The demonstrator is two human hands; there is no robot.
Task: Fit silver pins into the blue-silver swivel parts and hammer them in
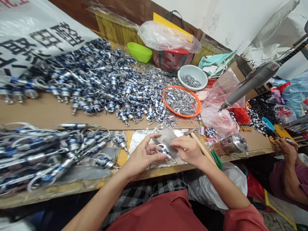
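Observation:
Both my hands meet over the front edge of the workbench. My left hand [143, 154] pinches a small silver and blue clip part [164, 151] with a metal loop. My right hand [189, 149] grips the same part from the right, fingers curled around its end, with a small clear plastic bag [166, 136] held just behind it. A big heap of the same silver and blue parts [96, 77] covers the bench behind. Another pile [55, 154] lies at my left near the front edge.
An orange dish of small metal pieces [181, 101] and a pale bowl [192, 77] sit right of the heap. A green bowl [139, 52], plastic bags [168, 37], a hanging power tool [252, 81] and a steel pot [234, 144] stand around. Another person's hand [287, 149] rests at right.

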